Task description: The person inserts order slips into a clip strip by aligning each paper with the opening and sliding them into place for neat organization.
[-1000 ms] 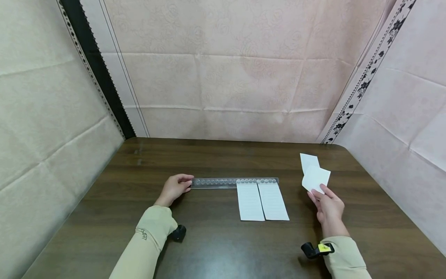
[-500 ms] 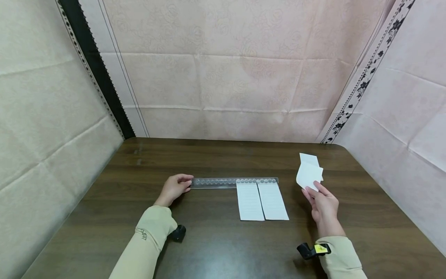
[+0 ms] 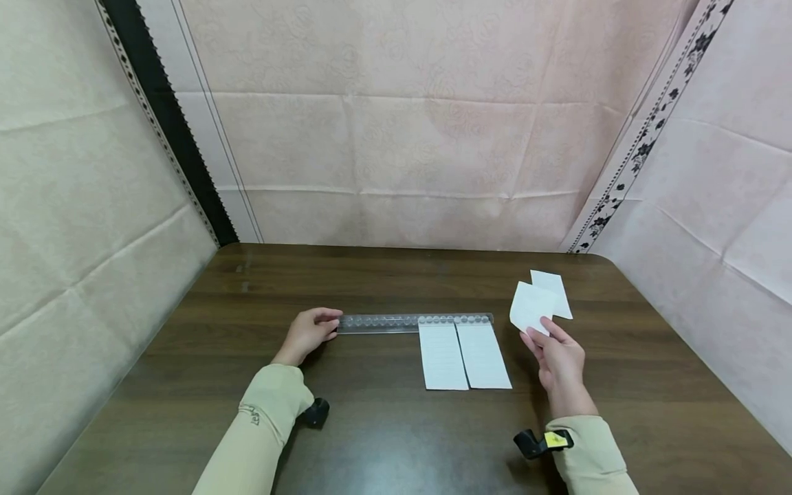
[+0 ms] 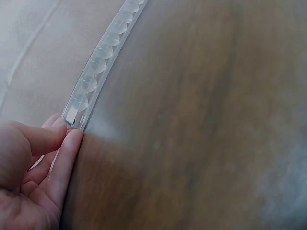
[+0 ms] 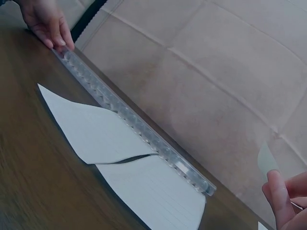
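A clear plastic note-holder strip (image 3: pixel 379 324) with a row of round discs lies across the middle of the table. My left hand (image 3: pixel 307 335) pinches its left end between thumb and fingers; the left wrist view shows this grip on the strip (image 4: pixel 100 60) close up. Two lined white sheets, a left sheet (image 3: pixel 443 356) and a right sheet (image 3: pixel 485 355), hang toward me from the strip's right half, side by side, top edges under the discs. Right of them, my right hand (image 3: pixel 559 361) pinches a white paper slip (image 3: pixel 530 306) by its near edge, raised over the table.
Another white slip (image 3: pixel 559 295) lies behind the held one, partly covered by it in the head view. The brown wooden table (image 3: pixel 396 440) ends at a pale cloth backdrop (image 3: pixel 396 151), with cloth at both sides too.
My right hand has moved left with its paper slip, nearer the strip, uncovering more of the slip lying behind. The left hand and the strip stay in place.
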Available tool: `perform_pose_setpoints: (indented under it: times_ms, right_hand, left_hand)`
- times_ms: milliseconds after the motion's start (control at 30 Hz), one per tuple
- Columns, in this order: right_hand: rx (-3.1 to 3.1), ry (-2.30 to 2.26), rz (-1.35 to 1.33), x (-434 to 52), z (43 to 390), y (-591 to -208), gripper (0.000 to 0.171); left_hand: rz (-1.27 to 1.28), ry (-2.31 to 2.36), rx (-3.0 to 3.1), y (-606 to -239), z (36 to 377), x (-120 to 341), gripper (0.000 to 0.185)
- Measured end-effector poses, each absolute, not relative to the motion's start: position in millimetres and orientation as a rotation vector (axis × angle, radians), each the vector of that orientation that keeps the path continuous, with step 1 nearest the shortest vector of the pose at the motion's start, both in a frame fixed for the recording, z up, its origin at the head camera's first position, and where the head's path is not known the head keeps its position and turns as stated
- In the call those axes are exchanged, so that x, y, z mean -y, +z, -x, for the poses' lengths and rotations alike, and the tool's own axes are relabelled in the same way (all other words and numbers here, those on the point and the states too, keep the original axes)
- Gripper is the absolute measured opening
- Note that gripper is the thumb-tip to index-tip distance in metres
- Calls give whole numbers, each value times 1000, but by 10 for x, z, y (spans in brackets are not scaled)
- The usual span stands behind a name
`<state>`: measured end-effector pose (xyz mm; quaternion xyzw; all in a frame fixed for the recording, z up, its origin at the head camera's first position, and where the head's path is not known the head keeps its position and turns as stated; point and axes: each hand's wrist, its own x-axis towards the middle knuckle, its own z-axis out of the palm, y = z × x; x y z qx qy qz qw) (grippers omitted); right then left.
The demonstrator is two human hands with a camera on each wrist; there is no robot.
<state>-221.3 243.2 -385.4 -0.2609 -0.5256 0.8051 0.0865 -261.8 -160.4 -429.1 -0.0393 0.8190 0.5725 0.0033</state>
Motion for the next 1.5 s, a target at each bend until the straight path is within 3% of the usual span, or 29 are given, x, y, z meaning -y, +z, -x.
perform_pose_setpoints:
  times_ms: [1500]
  right_hand:
    - [1726, 2418, 658, -1989, 2243, -3900, 53]
  left_hand:
    - [109, 1809, -2565, -4266, 2591, 1598, 24]
